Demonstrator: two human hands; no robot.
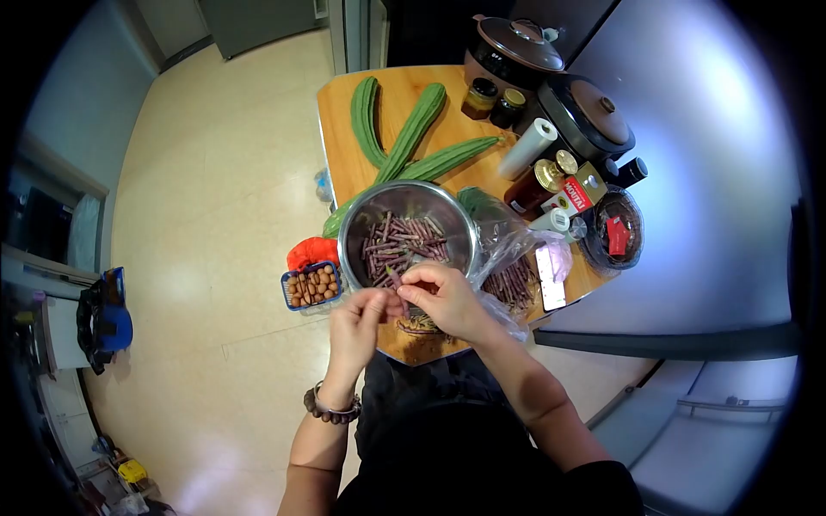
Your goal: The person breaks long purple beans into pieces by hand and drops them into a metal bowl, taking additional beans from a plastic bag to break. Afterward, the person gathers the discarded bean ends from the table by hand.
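Over the near rim of a steel bowl [348, 258], my two hands meet around a thin purple stem [397, 280]. My right hand [440, 297] pinches it near its upper part. My left hand [361, 325], with a bracelet on its wrist, has its fingers closed at the stem's lower part. Many short purple pieces [396, 245] lie inside the bowl. Longer purple stems [514, 282] rest in a clear plastic bag [497, 228] to the right. Scraps [419, 325] lie on the table below my hands.
Ridged green gourds [416, 129] lie on the wooden table [338, 99] behind the bowl. A basket of walnuts [312, 286] and a red bag [311, 253] are at left. Jars [479, 99], cookers [585, 116], bottles, a plastic roll [528, 149] and a phone [551, 278] stand or lie at right.
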